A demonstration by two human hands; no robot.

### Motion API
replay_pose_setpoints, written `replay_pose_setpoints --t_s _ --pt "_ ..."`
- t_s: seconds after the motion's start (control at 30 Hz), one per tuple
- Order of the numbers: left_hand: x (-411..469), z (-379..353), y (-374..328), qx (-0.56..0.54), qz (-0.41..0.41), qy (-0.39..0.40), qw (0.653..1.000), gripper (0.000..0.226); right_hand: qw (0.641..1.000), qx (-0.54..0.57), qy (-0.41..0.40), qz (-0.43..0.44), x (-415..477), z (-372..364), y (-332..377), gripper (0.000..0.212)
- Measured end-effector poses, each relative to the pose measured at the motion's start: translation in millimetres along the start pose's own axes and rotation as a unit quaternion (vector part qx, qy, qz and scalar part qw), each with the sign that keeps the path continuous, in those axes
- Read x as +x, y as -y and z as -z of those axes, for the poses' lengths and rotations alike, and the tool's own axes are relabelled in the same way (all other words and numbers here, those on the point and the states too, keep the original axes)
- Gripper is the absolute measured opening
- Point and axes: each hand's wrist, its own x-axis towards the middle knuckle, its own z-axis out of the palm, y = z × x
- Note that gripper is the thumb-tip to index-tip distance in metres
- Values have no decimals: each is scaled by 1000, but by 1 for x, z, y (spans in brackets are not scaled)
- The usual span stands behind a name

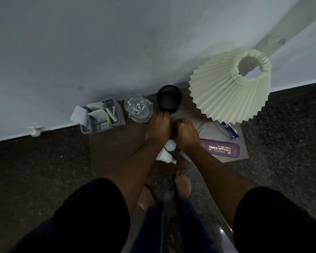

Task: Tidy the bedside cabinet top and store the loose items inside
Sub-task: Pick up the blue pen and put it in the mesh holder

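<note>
Seen from above: a grey caddy (pixel 102 116) at ten o'clock on the bedside cabinet top (pixel 115 148), its compartments stuffed with white papers and a small yellow item. Beside it a clear glass jug (pixel 138 108), apparently empty. At twelve o'clock a black cup (pixel 169 99), contents impossible to tell. Pleated cream lampshade (pixel 230 86) at two o'clock, blue-framed glasses (pixel 230 131) just below its edge. At four o'clock a mauve spectacle case (pixel 220 148), lettered "PRINCE OPTICALS, ROURKELA" in gold. Two white bulbs (pixel 167 151) at six o'clock, partly hidden under the wrists. Left hand (pixel 158 128) reached forward, fingers pressed together, tips at the cup's base. Right hand (pixel 185 135) curled into a loose fist beside it, knuckles up; anything pinched inside impossible to tell.
</note>
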Motion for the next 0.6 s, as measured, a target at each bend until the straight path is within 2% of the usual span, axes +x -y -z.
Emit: replay_pose_setpoints --t_s 0.07,0.17,0.27,0.33,0.4,0.5,0.57,0.6 --pt "-8 6 0 -9 0 -20 1000 23 1000 3 -22 -5 -5 4 2 19" --pt "-24 16 -1 -49 -9 -50 998 21 996 69 -44 -32 -19 14 6 14" --pt "-38 25 1 -169 11 -77 983 9 985 155 -68 -37 -35 26 10 9" --pt "-45 29 2 -247 47 -104 962 11 963 247 -85 -59 -45 33 13 15" --pt "-51 32 3 -342 117 -117 925 18 923 355 -104 -104 -52 37 14 13" --pt "-57 31 8 -502 232 -76 830 20 851 483 -138 -150 -59 43 18 12" --pt "-62 28 12 -582 261 -42 769 17 803 547 -159 -176 -61 45 19 18" --pt "-65 28 14 -602 261 -31 754 16 776 577 -170 -188 -62 46 19 20"
